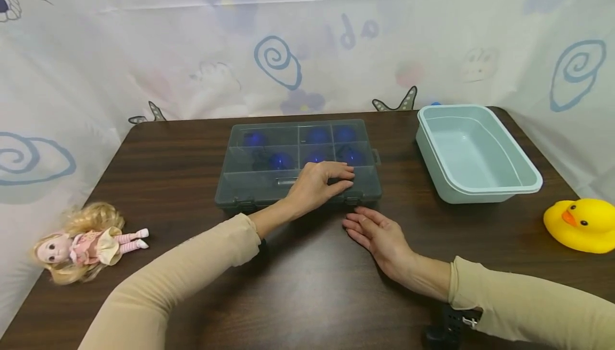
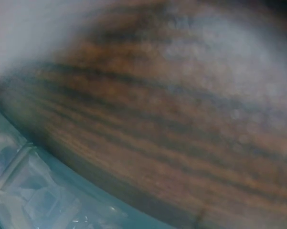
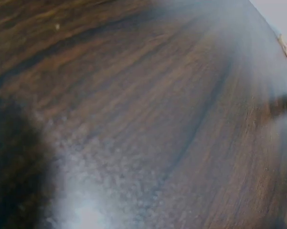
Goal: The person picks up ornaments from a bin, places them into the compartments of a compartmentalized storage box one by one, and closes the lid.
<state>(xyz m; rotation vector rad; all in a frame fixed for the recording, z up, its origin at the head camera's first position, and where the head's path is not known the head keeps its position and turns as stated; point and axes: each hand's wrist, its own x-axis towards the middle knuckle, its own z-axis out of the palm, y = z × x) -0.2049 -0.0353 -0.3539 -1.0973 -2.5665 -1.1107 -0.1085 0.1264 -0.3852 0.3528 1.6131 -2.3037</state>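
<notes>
A translucent dark grey compartment box lies with its lid down at the middle of the table, several blue things showing through the lid. Over the lid's front right part is my left hand, fingers slightly bent and thumb stretched out, nothing between them. Just in front of the box's right latch, my right hand has its fingers extended, palm turned partly up and holding nothing. The left wrist view catches a corner of the box; the right wrist view has mostly blurred tabletop.
To the right of the box stands a pale green plastic basin, with a yellow rubber duck near the table's right edge. A blond doll lies at the left. Behind the dark wooden table hangs a printed white cloth.
</notes>
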